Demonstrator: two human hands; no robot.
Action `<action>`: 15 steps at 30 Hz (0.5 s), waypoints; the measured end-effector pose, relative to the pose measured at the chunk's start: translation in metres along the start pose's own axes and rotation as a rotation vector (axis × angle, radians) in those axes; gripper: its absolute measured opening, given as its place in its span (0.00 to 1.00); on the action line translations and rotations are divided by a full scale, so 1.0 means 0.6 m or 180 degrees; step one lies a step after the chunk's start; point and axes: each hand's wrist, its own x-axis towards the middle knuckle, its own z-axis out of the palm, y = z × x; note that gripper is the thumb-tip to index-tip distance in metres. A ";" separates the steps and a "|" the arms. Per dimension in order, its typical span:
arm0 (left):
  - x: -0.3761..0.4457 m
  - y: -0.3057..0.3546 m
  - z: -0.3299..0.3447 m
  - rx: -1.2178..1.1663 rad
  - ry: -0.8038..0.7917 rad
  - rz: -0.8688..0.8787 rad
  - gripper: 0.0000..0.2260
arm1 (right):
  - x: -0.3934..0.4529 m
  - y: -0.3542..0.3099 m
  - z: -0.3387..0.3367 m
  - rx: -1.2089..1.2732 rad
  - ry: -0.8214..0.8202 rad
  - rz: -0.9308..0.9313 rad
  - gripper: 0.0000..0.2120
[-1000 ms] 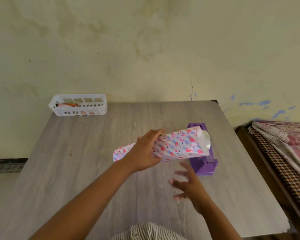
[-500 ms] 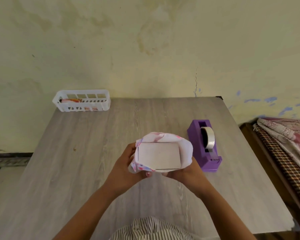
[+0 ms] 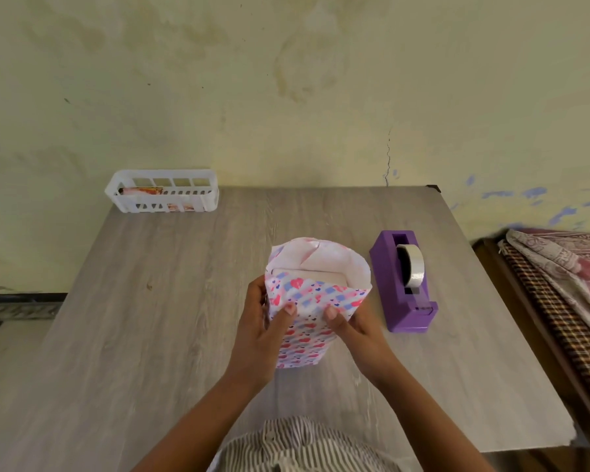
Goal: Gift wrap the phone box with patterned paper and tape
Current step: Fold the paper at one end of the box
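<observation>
The phone box (image 3: 315, 276) stands on end on the grey table (image 3: 150, 335), wrapped in white paper (image 3: 312, 321) patterned with pink and blue hearts. Only its pale top end shows inside the open paper sleeve, whose flaps rise above it. My left hand (image 3: 262, 330) grips the left side, thumb on the front face. My right hand (image 3: 353, 327) grips the right side, thumb pressing the front too. A purple tape dispenser (image 3: 406, 284) with a clear tape roll sits just right of the parcel.
A white slotted plastic basket (image 3: 162, 195) holding some patterned paper stands at the table's back left corner, against the wall. A bed with patterned cloth (image 3: 566, 284) lies beyond the table's right edge.
The parcel went from being held tilted in my left hand to standing upright on the table. My right hand joined it, and both thumbs now press the front face.
</observation>
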 end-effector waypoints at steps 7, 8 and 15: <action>-0.013 -0.027 -0.016 0.0007 0.0020 -0.0143 0.25 | -0.010 0.026 0.008 -0.0142 -0.0076 0.0276 0.34; -0.017 -0.027 -0.019 -0.0024 0.0039 -0.0143 0.25 | -0.013 0.027 0.009 -0.0155 -0.0091 0.0280 0.33; -0.031 -0.035 -0.033 -0.0076 0.0174 -0.0191 0.24 | -0.017 0.027 0.022 -0.0172 -0.0235 0.0274 0.35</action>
